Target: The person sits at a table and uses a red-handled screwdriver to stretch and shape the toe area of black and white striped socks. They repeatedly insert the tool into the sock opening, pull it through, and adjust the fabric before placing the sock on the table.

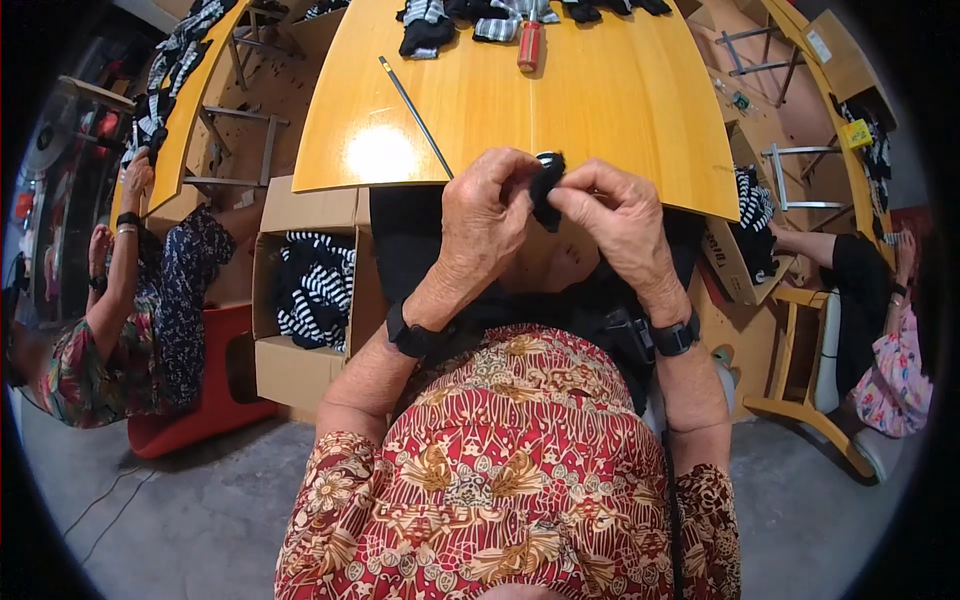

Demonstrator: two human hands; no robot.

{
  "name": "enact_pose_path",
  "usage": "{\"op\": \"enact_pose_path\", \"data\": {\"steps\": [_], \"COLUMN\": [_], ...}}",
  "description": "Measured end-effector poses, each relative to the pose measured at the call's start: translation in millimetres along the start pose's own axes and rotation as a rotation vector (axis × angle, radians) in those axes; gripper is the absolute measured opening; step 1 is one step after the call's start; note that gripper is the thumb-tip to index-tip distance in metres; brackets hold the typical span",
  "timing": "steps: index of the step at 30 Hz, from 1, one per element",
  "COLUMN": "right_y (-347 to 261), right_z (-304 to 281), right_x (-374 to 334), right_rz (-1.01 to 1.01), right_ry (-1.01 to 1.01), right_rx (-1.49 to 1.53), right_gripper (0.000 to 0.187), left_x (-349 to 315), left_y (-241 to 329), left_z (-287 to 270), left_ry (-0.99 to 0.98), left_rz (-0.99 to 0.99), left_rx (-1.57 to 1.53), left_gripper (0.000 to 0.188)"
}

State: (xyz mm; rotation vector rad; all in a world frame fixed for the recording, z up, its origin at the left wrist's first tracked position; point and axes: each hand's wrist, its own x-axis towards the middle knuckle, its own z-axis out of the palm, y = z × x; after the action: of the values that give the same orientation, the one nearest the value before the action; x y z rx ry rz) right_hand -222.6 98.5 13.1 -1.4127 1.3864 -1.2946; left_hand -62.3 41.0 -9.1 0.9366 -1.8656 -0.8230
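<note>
Just off the near edge of the yellow wooden table [600, 110], a small black knitted sock [546, 196] with a bit of white at its top is held between my hands. My left hand [487, 215] has its fingers curled and pinched at the sock's left side. On the other side, my right hand [620, 218] pinches the sock between thumb and fingers. Part of the sock is hidden by the fingers. Farther up the table lie a thin dark rod [416, 115] and a red-handled screwdriver [530, 48].
Black and grey socks [425, 30] are piled along the far part of the table. A cardboard box of striped socks [303, 345] stands at my left; another box [735, 265] is at my right. A person [110, 350] sits left, another person [895, 350] right, at other tables.
</note>
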Motion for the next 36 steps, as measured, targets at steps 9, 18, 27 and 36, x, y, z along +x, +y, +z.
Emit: {"op": "enact_pose_path", "data": {"steps": [9,18,27,36], "right_y": [1.9,14.4,22.8,22.4], "right_z": [-0.5,10.1,10.1,19.7], "right_x": [2.3,-6.2,-4.6,2.0], "right_rz": [0.099,0.012,-0.081,-0.179], "right_ry": [0.095,0.147,0.134,0.257], "right_rx": [0.128,-0.082,-0.117,-0.255], "right_gripper": [0.022,0.015,0.016,0.011], "left_x": [-2.6,-2.9,-3.4,-2.5], "left_y": [2.5,-6.1,-8.2,-5.1], "left_z": [2.8,3.0,3.4,3.1], "left_ry": [-0.037,-0.115,-0.162,-0.246], "left_rz": [0.006,-0.259,-0.208,-0.184], "left_rx": [-0.055,-0.441,-0.482,-0.521], "left_gripper": [0.008,0.01,0.01,0.01]}}
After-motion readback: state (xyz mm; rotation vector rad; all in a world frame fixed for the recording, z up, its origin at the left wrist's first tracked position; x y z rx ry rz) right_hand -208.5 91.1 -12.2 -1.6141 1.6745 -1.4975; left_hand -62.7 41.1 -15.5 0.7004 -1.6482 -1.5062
